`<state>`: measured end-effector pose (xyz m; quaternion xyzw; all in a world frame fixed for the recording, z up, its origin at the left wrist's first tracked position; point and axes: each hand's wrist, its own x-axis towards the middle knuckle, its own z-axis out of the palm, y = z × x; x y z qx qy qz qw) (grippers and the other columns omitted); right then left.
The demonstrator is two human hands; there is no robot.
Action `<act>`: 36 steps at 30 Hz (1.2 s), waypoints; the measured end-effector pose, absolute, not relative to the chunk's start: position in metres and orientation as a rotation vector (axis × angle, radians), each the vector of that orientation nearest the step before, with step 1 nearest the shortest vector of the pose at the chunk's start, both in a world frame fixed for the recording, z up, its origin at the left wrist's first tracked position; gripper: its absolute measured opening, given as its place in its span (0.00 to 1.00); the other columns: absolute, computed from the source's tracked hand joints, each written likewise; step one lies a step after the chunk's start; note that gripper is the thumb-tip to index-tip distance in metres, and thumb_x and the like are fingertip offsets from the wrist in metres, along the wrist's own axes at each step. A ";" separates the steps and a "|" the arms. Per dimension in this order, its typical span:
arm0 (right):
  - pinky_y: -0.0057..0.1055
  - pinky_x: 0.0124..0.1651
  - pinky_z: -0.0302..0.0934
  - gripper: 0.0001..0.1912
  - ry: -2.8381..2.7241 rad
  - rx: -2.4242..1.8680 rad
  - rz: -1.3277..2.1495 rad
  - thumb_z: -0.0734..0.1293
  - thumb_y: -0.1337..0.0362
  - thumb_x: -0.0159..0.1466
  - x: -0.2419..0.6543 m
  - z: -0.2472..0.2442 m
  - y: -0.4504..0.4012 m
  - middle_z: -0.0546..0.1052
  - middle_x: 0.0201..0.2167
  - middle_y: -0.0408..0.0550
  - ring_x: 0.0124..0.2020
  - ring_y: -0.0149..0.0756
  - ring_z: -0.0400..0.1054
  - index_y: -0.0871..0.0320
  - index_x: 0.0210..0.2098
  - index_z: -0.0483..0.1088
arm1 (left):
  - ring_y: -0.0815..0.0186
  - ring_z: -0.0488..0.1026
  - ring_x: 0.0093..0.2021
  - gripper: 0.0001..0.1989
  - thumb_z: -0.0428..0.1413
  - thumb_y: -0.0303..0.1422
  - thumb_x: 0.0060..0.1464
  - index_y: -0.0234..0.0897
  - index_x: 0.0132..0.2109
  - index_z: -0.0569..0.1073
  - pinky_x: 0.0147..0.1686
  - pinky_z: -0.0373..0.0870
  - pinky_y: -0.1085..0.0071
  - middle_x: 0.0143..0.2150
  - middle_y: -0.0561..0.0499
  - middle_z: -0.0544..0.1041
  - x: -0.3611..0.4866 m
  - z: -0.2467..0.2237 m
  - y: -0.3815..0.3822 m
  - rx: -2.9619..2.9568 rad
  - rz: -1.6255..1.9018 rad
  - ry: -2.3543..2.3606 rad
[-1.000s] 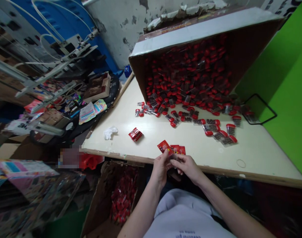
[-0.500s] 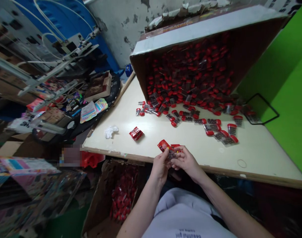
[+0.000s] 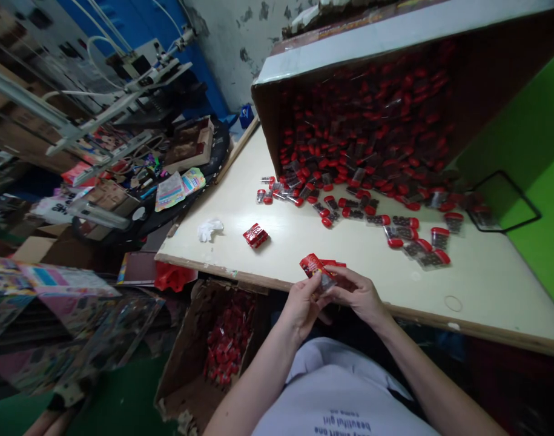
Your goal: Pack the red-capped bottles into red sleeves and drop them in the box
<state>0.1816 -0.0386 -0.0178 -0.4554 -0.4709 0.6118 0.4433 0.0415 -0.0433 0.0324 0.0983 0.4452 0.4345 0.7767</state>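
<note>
Near the table's front edge, my left hand (image 3: 306, 298) pinches a small red printed packet (image 3: 312, 265) and a clear piece below it. Close beside it, my right hand (image 3: 357, 292) has its fingers closed on the same clear piece. Another red packet (image 3: 333, 263) lies just behind my fingers, partly hidden by them. To the left on the table sits a small stack of red packets (image 3: 256, 235). Further back, small red-capped containers of dark beads (image 3: 404, 221) in clear wrap are spread out.
A large tipped carton (image 3: 349, 51) full of red-capped containers stands at the back. White crumpled tissue (image 3: 210, 230) lies on the table (image 3: 485, 290) at left. Below the edge is a box (image 3: 179, 363) of red packets. A machine and clutter stand at left.
The view has shifted, so the table and carton appear further right and slightly higher. Both hands stay together at the packet, with little change in their hold.
</note>
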 end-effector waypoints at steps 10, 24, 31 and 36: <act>0.31 0.33 0.65 0.17 -1.122 -1.156 1.405 0.72 0.60 0.53 0.176 -0.018 -0.040 0.76 0.29 0.44 0.29 0.36 0.69 0.51 0.43 0.73 | 0.70 0.69 0.31 0.15 0.63 0.39 0.43 0.29 0.33 0.77 0.39 0.64 0.70 0.30 0.47 0.76 0.047 0.034 -0.046 0.204 0.986 0.957; 0.32 0.33 0.65 0.17 -1.113 -1.155 1.418 0.72 0.59 0.53 0.168 -0.015 -0.042 0.76 0.29 0.43 0.29 0.36 0.70 0.50 0.42 0.73 | 0.66 0.72 0.35 0.16 0.62 0.40 0.44 0.29 0.35 0.76 0.40 0.66 0.69 0.33 0.44 0.77 0.047 0.031 -0.046 0.232 0.976 0.971; 0.31 0.28 0.64 0.19 -1.424 -1.463 1.115 0.66 0.54 0.58 0.243 -0.025 -0.016 0.76 0.31 0.47 0.26 0.35 0.68 0.55 0.46 0.72 | 0.59 0.76 0.37 0.18 0.62 0.42 0.43 0.30 0.35 0.74 0.40 0.68 0.66 0.34 0.39 0.78 -0.032 -0.001 -0.061 0.252 0.991 1.280; 0.36 0.38 0.62 0.17 -1.742 -1.896 0.377 0.60 0.56 0.61 0.336 -0.043 0.056 0.77 0.37 0.51 0.35 0.42 0.70 0.56 0.42 0.74 | 0.59 0.75 0.27 0.11 0.64 0.35 0.38 0.34 0.28 0.72 0.28 0.68 0.69 0.22 0.47 0.76 -0.158 -0.045 -0.098 0.263 0.965 1.936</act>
